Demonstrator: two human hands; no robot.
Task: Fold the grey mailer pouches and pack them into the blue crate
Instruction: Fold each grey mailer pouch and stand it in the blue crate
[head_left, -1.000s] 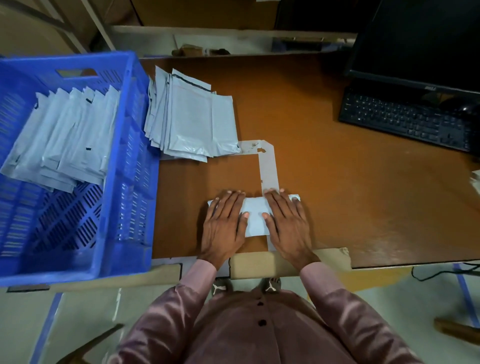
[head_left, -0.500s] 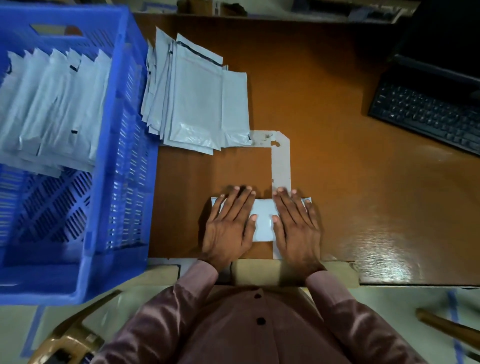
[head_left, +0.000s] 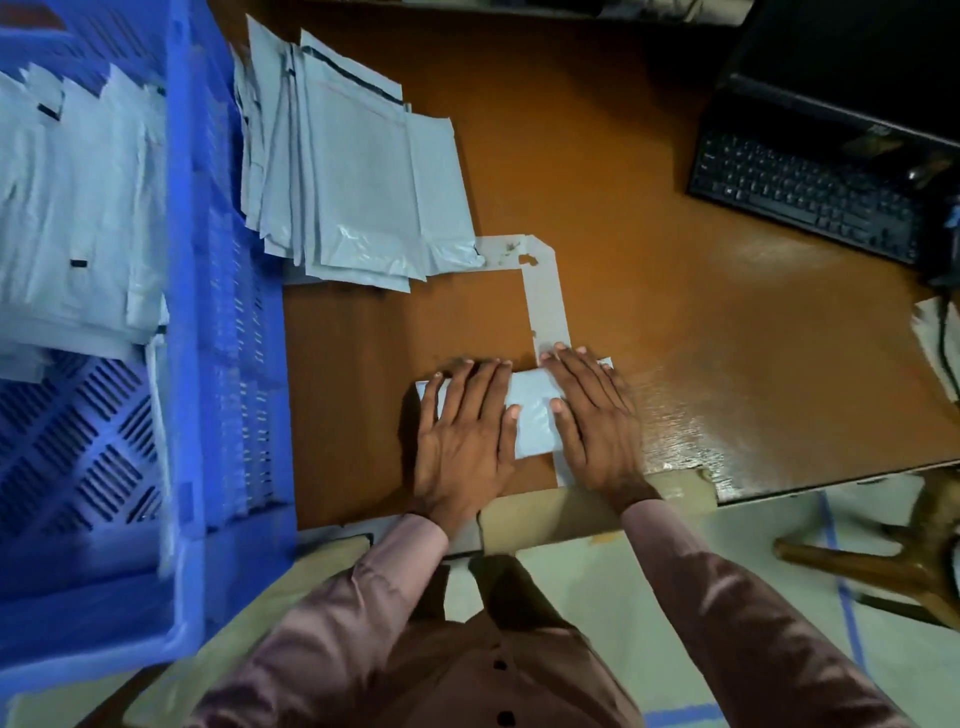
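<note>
Now both hands flat on folded grey pouch (head_left: 532, 410), centre of frame, near front edge of table (head_left: 675, 208). Left hand (head_left: 462, 431) fingers straight, slightly spread, pressing; right hand (head_left: 592, 421) same. Unfolded pouch stack (head_left: 358, 171) upper left-centre. Blue crate (head_left: 228, 312) far left, folded pouches inside. Keyboard (head_left: 810, 197) upper right.

Brown desk (head_left: 675, 270) w/ keyboard (head_left: 810, 208) — wooden stool (head_left: 904, 566), pale floor (head_left: 753, 540).

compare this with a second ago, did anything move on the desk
Nothing on the desk visibly moved; only the head camera tipped down and closer. Both the left hand and the right hand stay pressed flat on the folded pouch. The unfolded stack and blue crate are unchanged.
</note>
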